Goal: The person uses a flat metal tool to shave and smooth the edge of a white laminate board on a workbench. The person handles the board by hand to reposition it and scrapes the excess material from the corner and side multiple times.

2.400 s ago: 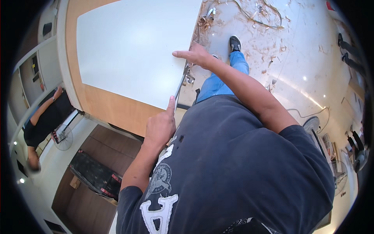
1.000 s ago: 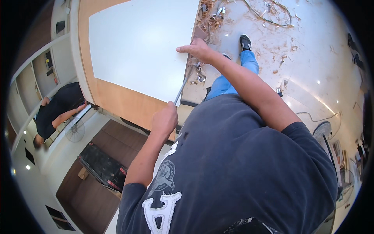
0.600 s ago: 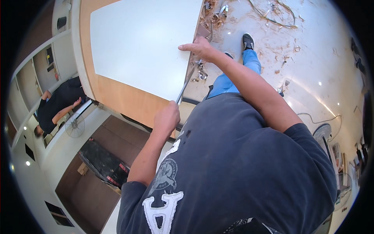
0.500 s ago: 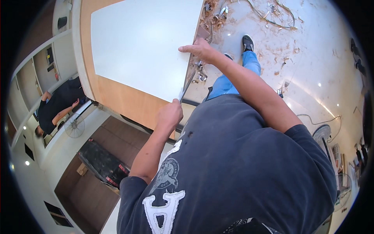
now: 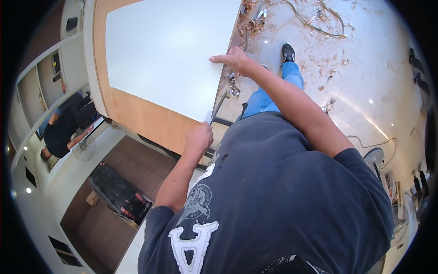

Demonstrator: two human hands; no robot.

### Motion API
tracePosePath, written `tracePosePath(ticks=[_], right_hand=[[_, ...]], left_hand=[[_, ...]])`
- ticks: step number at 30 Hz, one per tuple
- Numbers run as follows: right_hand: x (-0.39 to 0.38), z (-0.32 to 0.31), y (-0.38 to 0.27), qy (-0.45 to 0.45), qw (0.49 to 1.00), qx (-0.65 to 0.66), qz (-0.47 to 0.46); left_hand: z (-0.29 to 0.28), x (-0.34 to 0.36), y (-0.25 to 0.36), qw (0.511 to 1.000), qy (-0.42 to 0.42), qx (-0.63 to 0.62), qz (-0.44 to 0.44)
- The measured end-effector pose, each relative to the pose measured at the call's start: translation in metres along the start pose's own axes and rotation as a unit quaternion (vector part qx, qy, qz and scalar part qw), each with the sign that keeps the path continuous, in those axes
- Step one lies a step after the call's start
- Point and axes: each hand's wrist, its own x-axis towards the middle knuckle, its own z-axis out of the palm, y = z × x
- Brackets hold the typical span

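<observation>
A white panel [image 5: 159, 55] lies on a larger light-wood board [image 5: 141, 105]. In my closed left hand [image 5: 199, 138], near the board's front corner, is a long thin grey metal file [image 5: 220, 107]. It points away from me, slanting out past the panel's right edge. Further along that edge, my right hand [image 5: 235, 60] grips the panel. Its thumb lies stretched flat on the white surface, and the other fingers go over the side, partly hidden.
Shavings and scraps [image 5: 255, 18] litter the floor beside the board, with a cable [image 5: 315, 28] among them. A person in dark clothes [image 5: 61, 132] is at the far left near a fan [image 5: 84, 148]. A black case [image 5: 116, 189] lies at lower left.
My left hand has shifted slightly, and the file has swung outward from the panel's edge, showing more of its length. My right hand keeps its place. The other person's arms have moved.
</observation>
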Motion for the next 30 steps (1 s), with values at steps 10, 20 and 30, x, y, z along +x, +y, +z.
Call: tracePosePath(ticks=[10,20,30], right_hand=[[0.000,-0.002,0.004,-0.008,0.999,0.012,0.038],[0.002,-0.003,-0.003,-0.001,0.999,-0.021,0.047],[-0.031,0.029,0.001,0.065,0.991,0.023,0.113]], left_hand=[[-0.011,-0.008,0.002,1.000,0.018,-0.017,-0.012],[0.003,-0.001,-0.005,1.000,0.025,-0.010,0.007],[0.057,-0.029,-0.012,0.986,0.054,-0.157,0.011]])
